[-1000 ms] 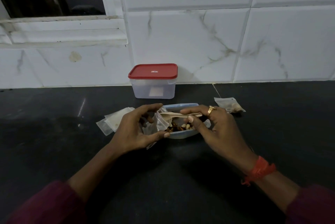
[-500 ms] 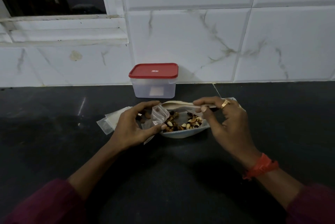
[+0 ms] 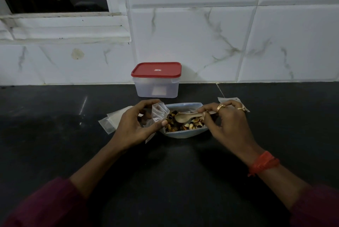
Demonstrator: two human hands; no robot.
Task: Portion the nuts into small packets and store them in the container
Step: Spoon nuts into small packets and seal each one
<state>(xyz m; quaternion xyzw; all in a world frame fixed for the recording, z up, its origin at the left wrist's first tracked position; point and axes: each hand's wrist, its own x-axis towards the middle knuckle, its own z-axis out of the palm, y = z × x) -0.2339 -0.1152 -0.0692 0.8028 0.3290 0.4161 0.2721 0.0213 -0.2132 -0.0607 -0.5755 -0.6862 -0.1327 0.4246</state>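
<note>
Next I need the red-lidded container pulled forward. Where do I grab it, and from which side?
Grip the container by its left and right walls, just under the red lid, coming down from above. Its back is near the tiled wall and the bowl sits just in front, so those faces are crowded; the lid's overhanging rim should stop slipping.

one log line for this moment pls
left hand pinches small clear plastic packet | right hand holds pale wooden spoon over nuts in blue dish | red-lidded clear container closed
</note>
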